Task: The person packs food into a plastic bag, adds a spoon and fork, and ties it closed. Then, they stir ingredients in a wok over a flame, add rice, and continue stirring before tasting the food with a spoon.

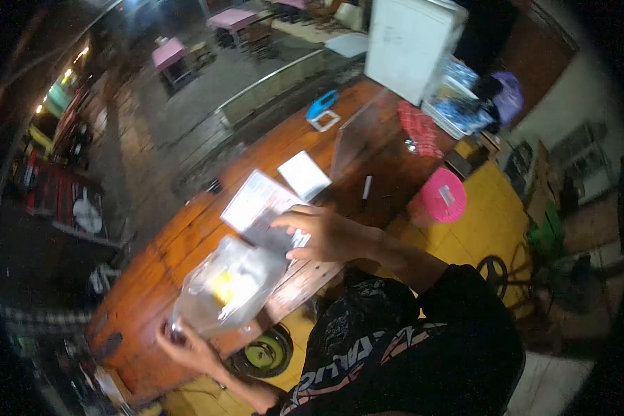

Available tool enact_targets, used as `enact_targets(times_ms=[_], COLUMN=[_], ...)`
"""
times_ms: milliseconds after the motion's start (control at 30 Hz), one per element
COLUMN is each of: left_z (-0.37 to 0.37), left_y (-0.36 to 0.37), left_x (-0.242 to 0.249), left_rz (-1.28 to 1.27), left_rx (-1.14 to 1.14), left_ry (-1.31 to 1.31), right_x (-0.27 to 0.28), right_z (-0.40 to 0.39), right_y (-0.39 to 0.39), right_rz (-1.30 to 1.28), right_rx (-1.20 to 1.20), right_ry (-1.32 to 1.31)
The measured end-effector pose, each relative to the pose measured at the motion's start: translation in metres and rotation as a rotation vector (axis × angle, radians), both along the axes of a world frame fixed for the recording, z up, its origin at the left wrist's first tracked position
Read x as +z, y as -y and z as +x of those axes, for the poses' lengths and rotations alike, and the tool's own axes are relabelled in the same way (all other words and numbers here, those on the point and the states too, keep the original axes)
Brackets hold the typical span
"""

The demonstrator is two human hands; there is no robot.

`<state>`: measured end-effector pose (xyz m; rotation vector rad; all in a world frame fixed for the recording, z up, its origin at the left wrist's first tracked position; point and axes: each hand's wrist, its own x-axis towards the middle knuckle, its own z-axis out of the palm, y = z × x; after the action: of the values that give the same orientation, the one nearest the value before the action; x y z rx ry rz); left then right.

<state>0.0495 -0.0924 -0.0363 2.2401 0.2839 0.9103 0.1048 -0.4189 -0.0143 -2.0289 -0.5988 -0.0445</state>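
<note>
A clear plastic bag [204, 270] with something yellow [223, 286] and white inside lies over the wooden table [152, 277]. My left hand [191, 355] grips the bag at its near left corner, thumb and fingers closed around the gathered plastic. At the bag's opposite end is my right hand [326, 236], its thumb and fingers apart and the thumb tip right by the plastic edge. Beneath the right fingers a printed sheet [253, 200] is partly covered. Beyond it sits a white square pad [304, 175].
A marker [367, 187], a clear panel [353, 139] and a blue item [322, 104] are farther along the table. A white box [409, 52], red checked cloth [419, 130] and basket [445, 121] stand at the far end. Beside the table is a pink bin [442, 195].
</note>
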Motion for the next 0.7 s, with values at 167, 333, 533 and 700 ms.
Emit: enact_targets(times_ms=[167,333,533,700], left_z=[-0.004,0.01,0.066,0.091], left_y=[0.02,0.132,0.321,0.429], left_x=[0.024,0.037,0.022,0.01], left_rz=[0.698,0.284,0.296,0.198], left_rx=[0.152,0.271,-0.09,-0.542], left_ry=[0.137,0.332,0.443,0.273], right_x=[-0.039,-0.09,-0.147,-0.177], right_z=[-0.009,-0.012,-0.043,-0.036], right_y=[0.127,0.312,0.577,0.674], right_rz=[0.0,0.049,-0.087,-0.574], right_rx=[-0.481,-0.836,-1.158,-1.339], right_ry=[-0.053,0.148,-0.356,-0.008])
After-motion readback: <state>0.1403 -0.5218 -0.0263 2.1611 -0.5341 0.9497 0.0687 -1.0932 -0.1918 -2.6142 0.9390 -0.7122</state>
